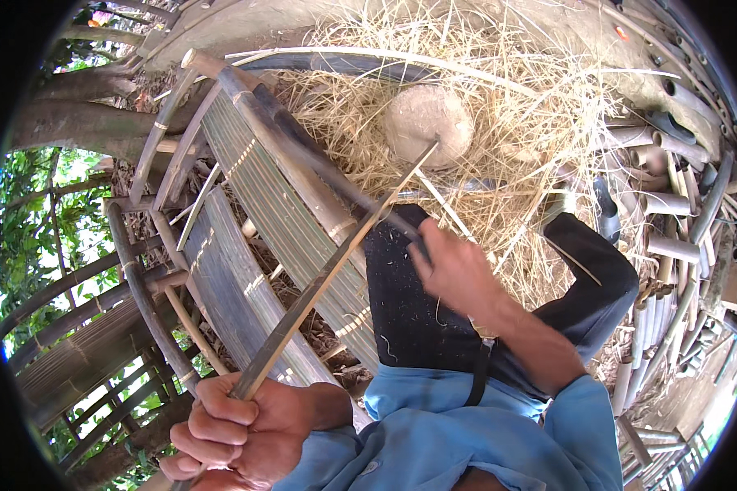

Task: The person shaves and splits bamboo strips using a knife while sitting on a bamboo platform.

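Observation:
My left hand [241, 430] is closed around the lower end of a long split bamboo strip [315, 286]. The strip slants up and away to the right. Its far tip lies over a round wooden block [418, 114]. My right hand [463, 274], somewhat blurred, is closed on the handle of a long knife. The dark blade [348, 188] is smeared by motion and points up to the left, crossing the strip about midway. Whether its edge touches the strip I cannot tell.
Pale shavings [540, 147] lie in a heap round the block. On the left is a slatted bamboo bench [278, 221] with a thick pole along its edge. Cut bamboo tubes [667, 204] are piled at the right. My dark-trousered legs [409, 303] are spread below the block.

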